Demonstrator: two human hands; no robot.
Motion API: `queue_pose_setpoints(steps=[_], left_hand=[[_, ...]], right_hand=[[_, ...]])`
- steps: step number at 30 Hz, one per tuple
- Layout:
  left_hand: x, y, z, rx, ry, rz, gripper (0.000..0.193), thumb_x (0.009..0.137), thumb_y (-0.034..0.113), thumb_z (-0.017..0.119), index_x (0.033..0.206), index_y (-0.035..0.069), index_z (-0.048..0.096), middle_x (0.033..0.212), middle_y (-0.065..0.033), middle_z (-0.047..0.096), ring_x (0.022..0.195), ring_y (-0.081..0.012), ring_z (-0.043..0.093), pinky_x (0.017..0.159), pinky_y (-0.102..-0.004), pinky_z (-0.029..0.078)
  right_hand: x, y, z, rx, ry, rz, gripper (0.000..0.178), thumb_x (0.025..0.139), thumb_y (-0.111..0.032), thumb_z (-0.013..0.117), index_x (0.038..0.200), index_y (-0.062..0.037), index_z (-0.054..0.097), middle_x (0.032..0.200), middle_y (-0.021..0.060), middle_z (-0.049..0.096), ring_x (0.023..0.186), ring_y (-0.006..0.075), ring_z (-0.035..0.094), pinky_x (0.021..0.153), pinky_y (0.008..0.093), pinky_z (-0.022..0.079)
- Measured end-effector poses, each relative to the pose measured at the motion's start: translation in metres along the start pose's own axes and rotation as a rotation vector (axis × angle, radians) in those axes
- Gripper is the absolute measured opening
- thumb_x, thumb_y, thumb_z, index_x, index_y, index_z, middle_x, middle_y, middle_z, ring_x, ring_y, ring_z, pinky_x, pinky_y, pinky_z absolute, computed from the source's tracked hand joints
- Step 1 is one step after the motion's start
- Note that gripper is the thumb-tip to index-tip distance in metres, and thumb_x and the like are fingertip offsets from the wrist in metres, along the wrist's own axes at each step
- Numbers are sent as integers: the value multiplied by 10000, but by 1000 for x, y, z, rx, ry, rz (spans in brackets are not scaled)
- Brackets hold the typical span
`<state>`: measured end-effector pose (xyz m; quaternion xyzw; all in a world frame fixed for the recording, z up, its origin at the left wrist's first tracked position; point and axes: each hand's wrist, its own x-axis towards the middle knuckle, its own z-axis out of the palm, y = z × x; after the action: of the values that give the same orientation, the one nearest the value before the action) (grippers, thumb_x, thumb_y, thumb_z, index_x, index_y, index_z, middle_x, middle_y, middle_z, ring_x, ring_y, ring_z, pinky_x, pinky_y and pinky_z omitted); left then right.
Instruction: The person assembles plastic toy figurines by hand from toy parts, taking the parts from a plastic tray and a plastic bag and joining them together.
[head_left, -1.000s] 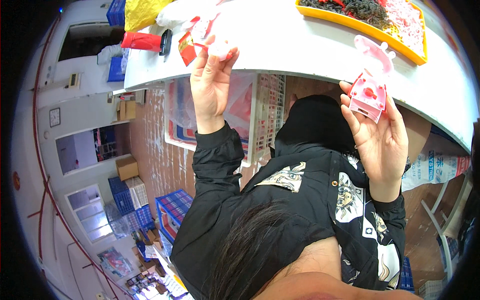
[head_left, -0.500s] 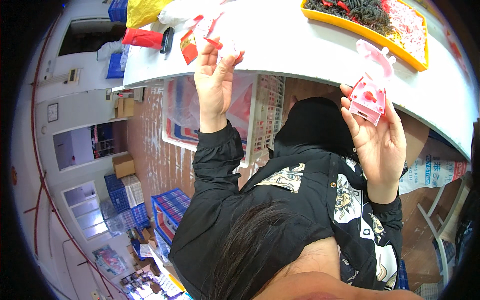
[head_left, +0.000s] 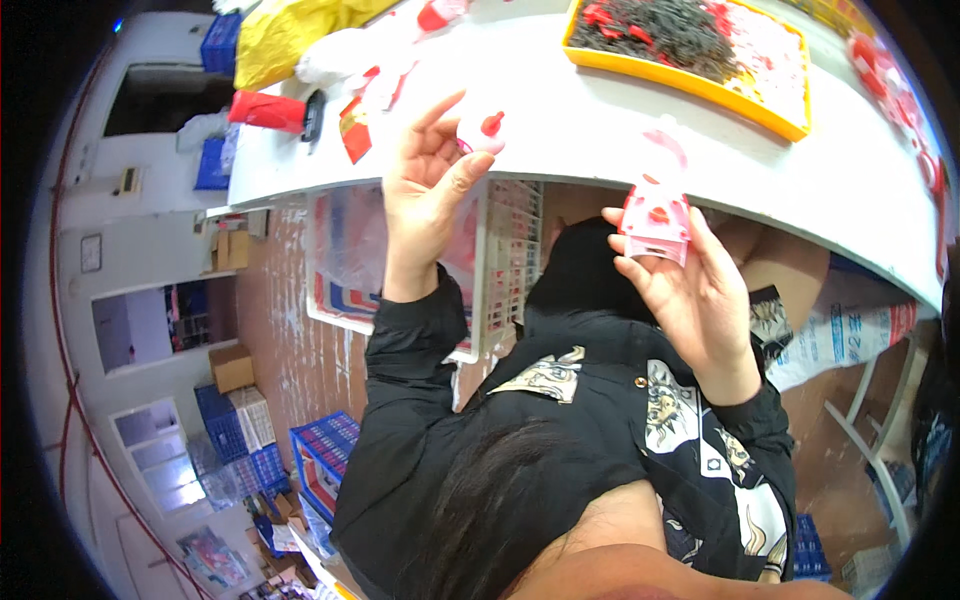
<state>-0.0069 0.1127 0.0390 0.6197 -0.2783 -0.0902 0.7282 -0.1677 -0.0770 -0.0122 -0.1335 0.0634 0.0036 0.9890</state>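
Head view, left hand [head_left: 425, 190]: pinches pink piece [head_left: 481, 140], likely leaving red knob [head_left: 492, 123] clear.
Right hand [head_left: 700, 290]: grips pink case [head_left: 655, 230], probably to show its inside.
Tray [head_left: 685, 93]: near, perhaps for reach.

Free room opens between left hand [head_left: 422, 200] and right hand [head_left: 702, 310]; beyond, a yellow tray [head_left: 690, 88] obstructs, height unclear.
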Motion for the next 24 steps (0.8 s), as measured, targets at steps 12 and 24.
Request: queue_pose_setpoints(steps=[12,24], left_hand=[[33,34,46,996,-655,559,464,700,-44,739,1151,46,671,1152,-115,654,1071,-251,612,897,-350,486],[43,48,67,1115,-1005,573,430,731,30,687,1158,82,660,1172,-84,645,1097,-283,577,925,-388,459]], right_hand=[[-2,2,-3,-24,-60,17,468,1038,-328,343,1334,18,453,1224,195,588,1088,275,594,953,402,470],[-8,8,-3,-73,-50,13,425,1042,-310,354,1314,-5,469,1216,140,585,1060,260,600,918,403,477]])
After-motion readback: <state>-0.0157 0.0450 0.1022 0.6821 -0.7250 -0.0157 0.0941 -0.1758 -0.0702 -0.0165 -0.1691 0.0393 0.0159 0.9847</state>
